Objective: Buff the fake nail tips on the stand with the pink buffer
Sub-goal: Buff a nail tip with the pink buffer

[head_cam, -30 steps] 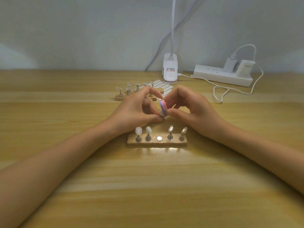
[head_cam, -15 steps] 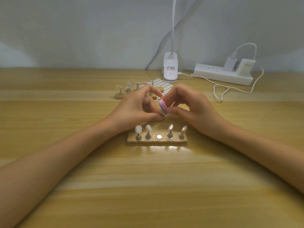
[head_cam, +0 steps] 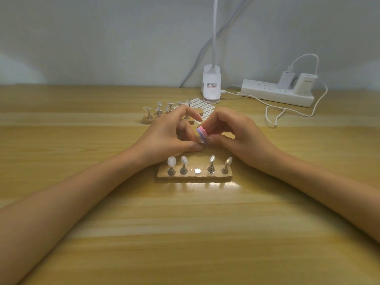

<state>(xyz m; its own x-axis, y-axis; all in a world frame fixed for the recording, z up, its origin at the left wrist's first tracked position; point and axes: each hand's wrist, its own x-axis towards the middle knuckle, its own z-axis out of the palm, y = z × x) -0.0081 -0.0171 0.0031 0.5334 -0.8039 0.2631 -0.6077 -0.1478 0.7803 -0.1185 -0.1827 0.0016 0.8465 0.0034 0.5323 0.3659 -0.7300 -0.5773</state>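
My right hand point(head_cam: 238, 136) is pinching the buffer point(head_cam: 201, 131) against a nail tip point(head_cam: 202, 141) my left hand point(head_cam: 164, 138) is gripping; next, probably, reseating it on the stand point(head_cam: 205, 178).

Both hands point(head_cam: 205, 134) meet behind the near stand point(head_cam: 194, 176), lamp base point(head_cam: 211, 88) beyond

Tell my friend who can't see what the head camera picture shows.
The right hand holds a pink buffer against a nail tip pinched by the left hand. Nearer, a wooden stand on the table carries four more nail tips, its middle spot bare.
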